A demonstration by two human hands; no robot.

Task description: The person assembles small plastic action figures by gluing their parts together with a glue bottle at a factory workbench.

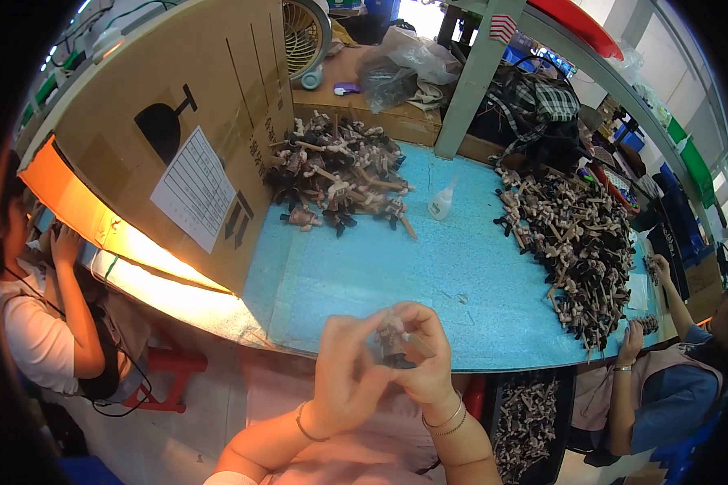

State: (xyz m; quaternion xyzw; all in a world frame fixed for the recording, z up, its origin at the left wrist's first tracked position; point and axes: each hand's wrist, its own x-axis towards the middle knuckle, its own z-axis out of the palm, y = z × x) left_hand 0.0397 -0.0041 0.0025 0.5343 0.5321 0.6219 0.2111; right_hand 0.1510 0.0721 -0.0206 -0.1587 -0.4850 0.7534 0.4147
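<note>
Just beyond the table's near edge, a small figurine (391, 339) with a pale upper part and a dark lower part is held up between my two hands. My right hand (430, 356) is closed round its right side, and a light wooden peg seems to stick out there. My left hand (344, 372) curls in from the left, index finger by the figurine's top and thumb near its base, slightly blurred. Similar figurines lie in a heap (340, 174) at the back left. A larger heap (578, 250) covers the table's right side.
A white squeeze bottle (441, 202) stands on the blue table (364, 267). A tall cardboard box (186, 137) borders the left. Co-workers sit at left (48, 315) and right (663, 396). A dark crate (554, 453) of figurines is below, and a metal post (469, 89) rises behind.
</note>
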